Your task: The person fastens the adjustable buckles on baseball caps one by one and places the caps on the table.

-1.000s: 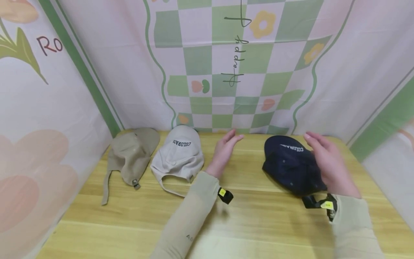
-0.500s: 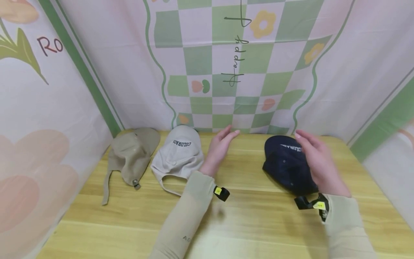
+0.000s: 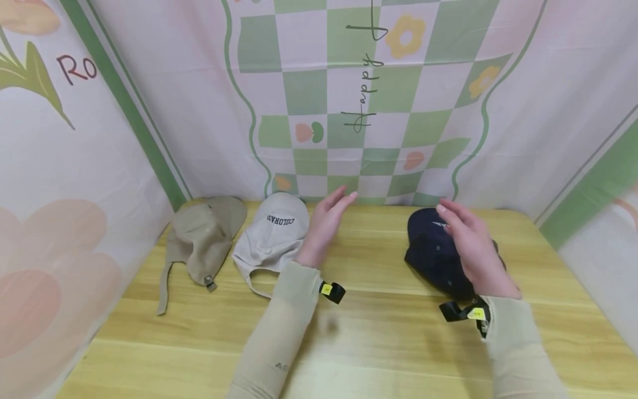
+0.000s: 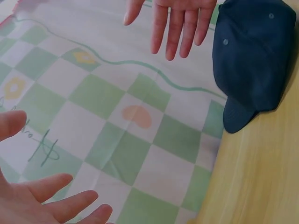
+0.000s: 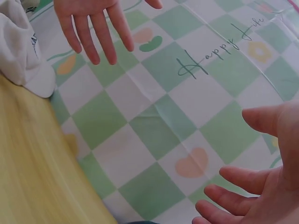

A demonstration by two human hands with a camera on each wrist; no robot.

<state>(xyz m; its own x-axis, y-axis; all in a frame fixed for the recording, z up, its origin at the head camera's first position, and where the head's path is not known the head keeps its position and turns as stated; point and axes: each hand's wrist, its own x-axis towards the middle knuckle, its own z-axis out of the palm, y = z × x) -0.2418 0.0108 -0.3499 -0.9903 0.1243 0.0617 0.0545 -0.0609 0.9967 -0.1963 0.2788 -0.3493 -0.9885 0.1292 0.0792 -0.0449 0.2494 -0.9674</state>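
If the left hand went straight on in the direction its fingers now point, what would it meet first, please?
Most likely the checked backdrop. The left hand points forward and slightly right, and I see nothing in between, though the depth is hard to judge.

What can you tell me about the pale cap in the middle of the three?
The pale cap looks like soft off-white fabric, creased, with dark lettering showing COLORAD, a button on the crown and a strap across the rear opening. It lies on the wooden table, brim toward the patterned backdrop. The left hand partly hides it without visibly touching.
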